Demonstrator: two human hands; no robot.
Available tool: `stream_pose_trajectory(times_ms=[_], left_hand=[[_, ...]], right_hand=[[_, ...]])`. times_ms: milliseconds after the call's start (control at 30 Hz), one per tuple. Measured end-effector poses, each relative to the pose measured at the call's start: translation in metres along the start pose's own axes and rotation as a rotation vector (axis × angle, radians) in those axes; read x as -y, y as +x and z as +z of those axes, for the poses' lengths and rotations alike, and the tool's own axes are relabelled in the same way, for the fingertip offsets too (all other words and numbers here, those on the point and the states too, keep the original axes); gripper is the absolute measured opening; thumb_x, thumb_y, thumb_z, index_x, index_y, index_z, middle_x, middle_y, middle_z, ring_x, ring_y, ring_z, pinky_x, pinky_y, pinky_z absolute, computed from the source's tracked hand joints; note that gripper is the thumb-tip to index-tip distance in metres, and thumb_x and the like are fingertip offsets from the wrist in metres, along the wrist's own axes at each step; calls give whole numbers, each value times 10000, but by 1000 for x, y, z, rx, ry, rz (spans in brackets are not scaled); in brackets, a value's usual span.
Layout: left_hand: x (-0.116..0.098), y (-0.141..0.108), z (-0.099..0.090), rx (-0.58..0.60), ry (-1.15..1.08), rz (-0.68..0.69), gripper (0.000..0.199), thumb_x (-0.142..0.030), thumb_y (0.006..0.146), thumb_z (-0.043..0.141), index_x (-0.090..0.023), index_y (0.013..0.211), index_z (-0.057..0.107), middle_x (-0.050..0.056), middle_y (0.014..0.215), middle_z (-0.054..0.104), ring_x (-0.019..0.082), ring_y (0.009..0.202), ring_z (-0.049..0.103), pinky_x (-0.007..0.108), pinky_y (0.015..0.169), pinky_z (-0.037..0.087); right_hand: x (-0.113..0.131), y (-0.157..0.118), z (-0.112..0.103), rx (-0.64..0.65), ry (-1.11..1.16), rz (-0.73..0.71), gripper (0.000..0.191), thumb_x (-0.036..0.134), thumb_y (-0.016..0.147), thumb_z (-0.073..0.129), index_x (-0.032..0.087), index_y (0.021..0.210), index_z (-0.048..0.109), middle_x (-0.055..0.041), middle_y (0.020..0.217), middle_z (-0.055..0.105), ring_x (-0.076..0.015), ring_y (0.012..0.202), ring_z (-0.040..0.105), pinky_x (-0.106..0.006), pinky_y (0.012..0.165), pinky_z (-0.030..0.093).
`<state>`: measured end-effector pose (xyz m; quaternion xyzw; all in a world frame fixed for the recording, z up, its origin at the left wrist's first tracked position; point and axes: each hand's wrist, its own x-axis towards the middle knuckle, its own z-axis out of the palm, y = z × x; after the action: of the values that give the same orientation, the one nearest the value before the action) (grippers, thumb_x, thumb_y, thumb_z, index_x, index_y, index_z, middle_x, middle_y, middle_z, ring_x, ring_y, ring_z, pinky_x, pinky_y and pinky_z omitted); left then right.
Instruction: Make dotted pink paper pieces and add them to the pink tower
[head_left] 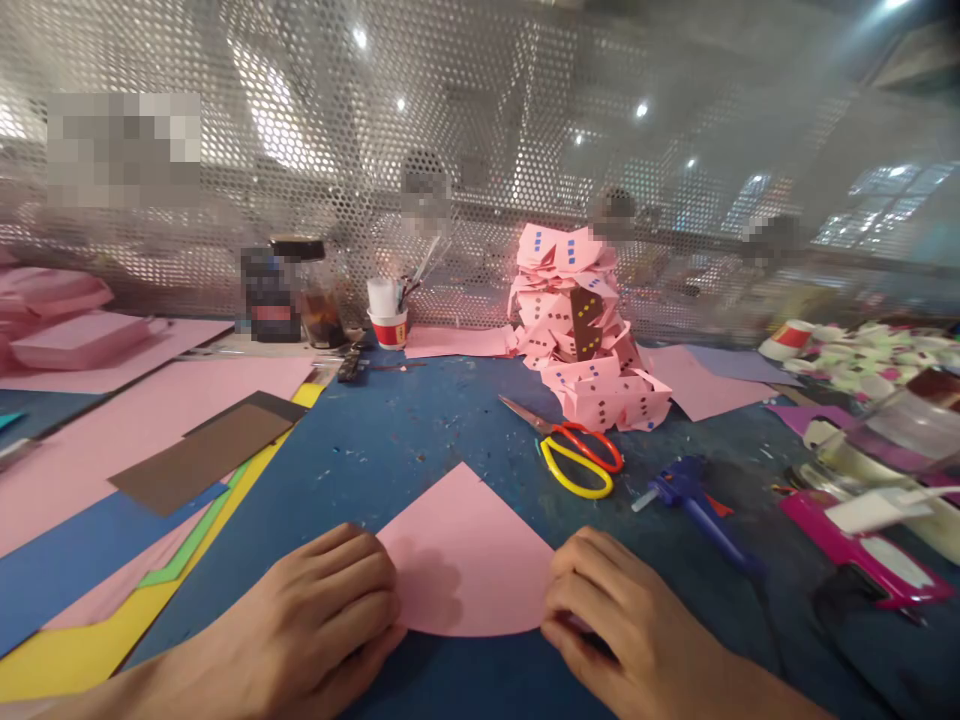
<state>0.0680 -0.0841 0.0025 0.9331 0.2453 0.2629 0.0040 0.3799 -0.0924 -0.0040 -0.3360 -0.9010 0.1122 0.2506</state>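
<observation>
A pink paper piece (472,560), fan-shaped with a pointed top and a curved lower edge, lies in front of me on the blue tabletop (420,415). My left hand (341,600) has its fingers curled around the paper's left corner. At the right corner, my right hand (604,605) pinches the edge in the same way. Both thumbs are partly hidden under the fingers. Scissors (577,460) with one red and one yellow handle lie beyond the paper, to the right. Beside them rests a blue glue gun (697,505).
Behind the scissors rises a stack of folded pink paper pieces (574,320) with dots. Coloured sheets (172,440) cover the left side. A paper cup (390,325) and a jar (321,305) stand near the perforated metal screen (480,130). A magenta power strip (862,560) lies right.
</observation>
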Motion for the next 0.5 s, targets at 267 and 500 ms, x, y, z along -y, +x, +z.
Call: stream_pose_trajectory(times_ms=[267,500], left_hand=[[5,-9,2,156,-79,-67,161,-36,911,513,-188,889,562,48,833,590,178,760,520,334,697,407],[9,-15,6,108,-84,-59,180,-64,929,483,-214,889,575,35,795,592,170,725,557,306,690,439]], right_hand=[[-1,-1,7,-94,-33,-34,159,39,852,536,191,810,556,-47,819,595,-195,789,523,-312,694,437],[-7,-1,14,-125,-71,-58,191,13,821,524,195,786,573,-36,773,603,-177,740,539,-290,665,437]])
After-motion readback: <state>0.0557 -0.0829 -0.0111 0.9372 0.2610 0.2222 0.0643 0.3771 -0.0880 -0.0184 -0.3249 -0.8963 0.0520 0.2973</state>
